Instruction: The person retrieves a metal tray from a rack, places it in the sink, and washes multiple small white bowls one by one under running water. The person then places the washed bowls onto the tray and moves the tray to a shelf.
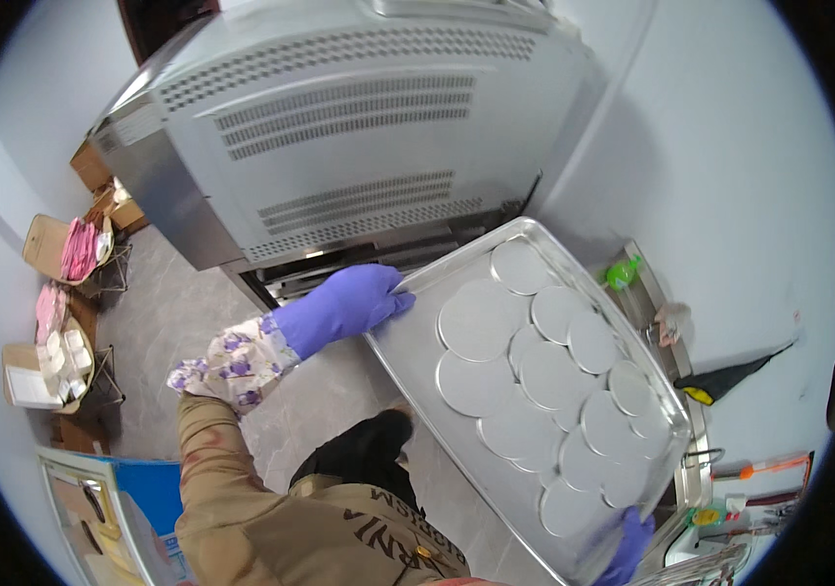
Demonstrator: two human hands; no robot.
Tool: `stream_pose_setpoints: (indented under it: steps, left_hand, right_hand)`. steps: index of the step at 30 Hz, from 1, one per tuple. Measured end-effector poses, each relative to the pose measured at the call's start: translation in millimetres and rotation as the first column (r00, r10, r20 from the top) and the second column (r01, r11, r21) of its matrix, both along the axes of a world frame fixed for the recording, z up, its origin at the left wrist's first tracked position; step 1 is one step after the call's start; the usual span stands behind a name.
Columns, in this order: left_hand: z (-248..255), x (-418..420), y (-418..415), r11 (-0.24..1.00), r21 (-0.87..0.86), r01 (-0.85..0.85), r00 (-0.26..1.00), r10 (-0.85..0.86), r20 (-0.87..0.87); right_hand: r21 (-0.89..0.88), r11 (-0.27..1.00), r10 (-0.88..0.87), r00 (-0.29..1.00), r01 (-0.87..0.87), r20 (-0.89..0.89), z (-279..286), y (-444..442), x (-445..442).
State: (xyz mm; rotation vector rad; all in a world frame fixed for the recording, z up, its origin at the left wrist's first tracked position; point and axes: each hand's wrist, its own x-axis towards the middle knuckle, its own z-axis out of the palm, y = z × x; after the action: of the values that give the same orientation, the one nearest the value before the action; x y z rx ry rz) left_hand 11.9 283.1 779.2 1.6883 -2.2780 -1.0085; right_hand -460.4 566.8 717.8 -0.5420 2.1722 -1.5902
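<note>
I hold a large rimmed metal baking tray (417,351) in front of my body, tilted across the view. Several flat, round, pale metal discs (482,320) of different sizes lie on it, many overlapping. My left hand (362,300), in a purple rubber glove with a flowered cuff, grips the tray's rim on the left side. At the lower right corner, my right hand (630,546) in a matching glove holds the tray. That hand is partly cut off by the frame's bottom edge, and its thumb side lies inside the rim.
A large stainless steel appliance with vents (344,132) stands just beyond the tray. Along the right wall runs a metal sink (670,344) with a green bottle (622,273). Tools (769,505) hang there. Boxes on folding stools (58,249) line the left wall.
</note>
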Motion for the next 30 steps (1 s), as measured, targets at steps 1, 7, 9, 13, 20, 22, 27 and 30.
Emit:
stream_pose_setpoints:
  steps: [1, 7, 9, 13, 20, 22, 27, 30]
  left_hand:
    - [19.2, 19.9, 4.5, 0.997, -0.073, 0.029, 0.999, -0.031, -0.022]
    - [166.7, 121.8, -10.7, 0.965, -0.250, 0.080, 0.996, -0.087, -0.017]
    - [198.1, 149.3, -30.9, 0.955, -0.296, 0.026, 1.000, -0.028, -0.002]
    - [223.4, 270.0, -87.8, 0.394, -0.853, 0.342, 0.922, -0.314, 0.225]
    - [267.0, 368.5, -176.0, 0.636, -0.657, 0.406, 0.912, -0.235, 0.336]
    - [257.6, 377.5, -208.4, 0.687, -0.611, 0.393, 0.918, -0.257, 0.301]
    - [266.3, 434.7, -260.7, 0.784, -0.606, 0.135, 0.987, -0.158, 0.016]
    - [217.9, 426.3, -337.8, 0.855, -0.518, -0.026, 0.934, -0.163, -0.317]
  right_hand:
    - [-0.027, 0.999, 0.033, 0.999, -0.034, -0.037, 21.5, -6.8, 12.2]
    - [-0.143, 0.973, 0.138, 0.954, -0.181, -0.266, 165.5, -49.8, 108.8]
    - [-0.170, 0.967, 0.123, 0.931, -0.191, -0.344, 206.8, -53.6, 148.1]
    - [-0.226, 0.950, 0.107, 0.906, -0.215, -0.410, 255.5, -67.6, 236.4]
    - [-0.293, 0.943, 0.050, 0.939, -0.157, -0.340, 267.6, -69.8, 382.9]
    - [-0.269, 0.954, 0.052, 0.955, -0.134, -0.291, 265.9, -68.2, 415.9]
    - [-0.163, 0.902, 0.366, 0.909, -0.399, -0.198, 244.9, -66.3, 467.5]
    - [0.052, 0.857, 0.473, 0.740, -0.514, -0.478, 225.1, -68.1, 496.5]
